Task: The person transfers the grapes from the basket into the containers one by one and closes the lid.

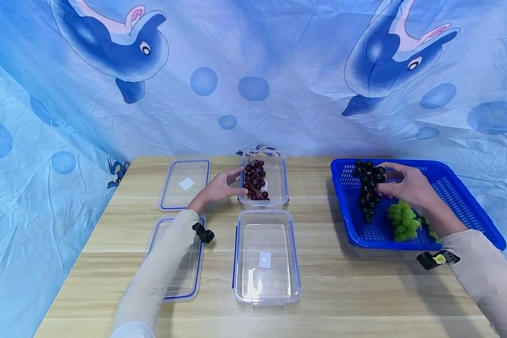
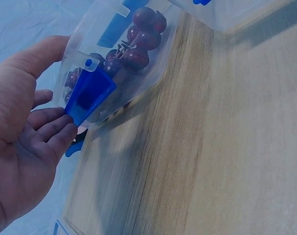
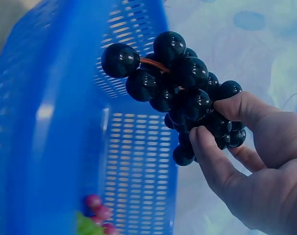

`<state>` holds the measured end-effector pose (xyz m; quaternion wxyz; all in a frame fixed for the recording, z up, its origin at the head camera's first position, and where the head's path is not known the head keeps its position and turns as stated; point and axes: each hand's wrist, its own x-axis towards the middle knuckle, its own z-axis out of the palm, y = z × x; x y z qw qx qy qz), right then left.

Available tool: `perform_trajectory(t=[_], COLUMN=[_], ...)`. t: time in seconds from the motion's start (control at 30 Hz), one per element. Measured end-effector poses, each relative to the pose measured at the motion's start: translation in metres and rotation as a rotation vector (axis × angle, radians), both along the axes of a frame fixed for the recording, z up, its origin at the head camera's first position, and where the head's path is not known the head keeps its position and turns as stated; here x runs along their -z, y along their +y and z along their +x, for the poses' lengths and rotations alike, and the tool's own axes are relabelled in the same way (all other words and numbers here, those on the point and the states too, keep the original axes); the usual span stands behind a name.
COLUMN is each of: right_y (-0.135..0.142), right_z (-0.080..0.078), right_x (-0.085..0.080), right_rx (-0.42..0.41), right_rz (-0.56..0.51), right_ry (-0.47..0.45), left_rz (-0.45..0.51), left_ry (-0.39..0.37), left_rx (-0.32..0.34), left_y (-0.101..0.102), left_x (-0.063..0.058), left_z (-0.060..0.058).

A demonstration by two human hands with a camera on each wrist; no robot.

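Note:
My right hand pinches a bunch of black grapes between thumb and fingers, over the left part of a blue basket. Under that hand, green grapes lie in the basket. Far in the middle, a clear container with a blue seal has a bunch of dark red grapes along its left side. My left hand touches this container's left wall, fingers fairly straight. In the left wrist view its fingertips are at a blue side latch.
A second clear container stands in front of the first. Two clear lids with blue seals lie to the left, the nearer one partly under my left forearm. Red grapes show low in the basket. A blue dolphin-print cloth hangs behind the table.

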<state>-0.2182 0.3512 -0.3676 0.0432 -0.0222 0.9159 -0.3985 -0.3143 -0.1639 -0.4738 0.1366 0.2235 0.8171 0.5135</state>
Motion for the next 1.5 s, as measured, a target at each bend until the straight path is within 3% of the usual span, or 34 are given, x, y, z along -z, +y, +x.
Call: perform_trajectory(t=[0.1,0.27,0.43,0.73,1.1,1.3,1.5], right_y=[-0.003,-0.01,-0.023,-0.061,-0.108,-0.135,-0.163], right_z=[-0.003,-0.009,-0.013,-0.024,-0.051,-0.069,-0.085], right_x=[-0.009,-0.025,-0.042,-0.06,-0.058,-0.047,-0.031], right_rx=[-0.003,-0.025,-0.041,-0.033,-0.078,-0.105,-0.113], right_rz=[-0.03,0.029,0.024,-0.065,-0.17,-0.27,-0.306], right_ry=[0.004,0.051,0.024,0.056,0.085,0.062,0.034], left_rz=[-0.002,0.001,-0.011,-0.019,-0.024,-0.023,-0.024], left_ry=[0.0,0.003,0.012,0.017,0.002,0.007,0.009], left_rx=[-0.005,-0.007,-0.014,-0.016,-0.022,-0.01,-0.008], left_y=[0.0,0.0,0.0,-0.001,0.0,0.0,0.0], left_x=[0.0,-0.002,-0.002,-0.002,-0.003,-0.002,-0.002], left_z=[0.0,0.001,0.001,0.0,0.001,0.002,0.001])
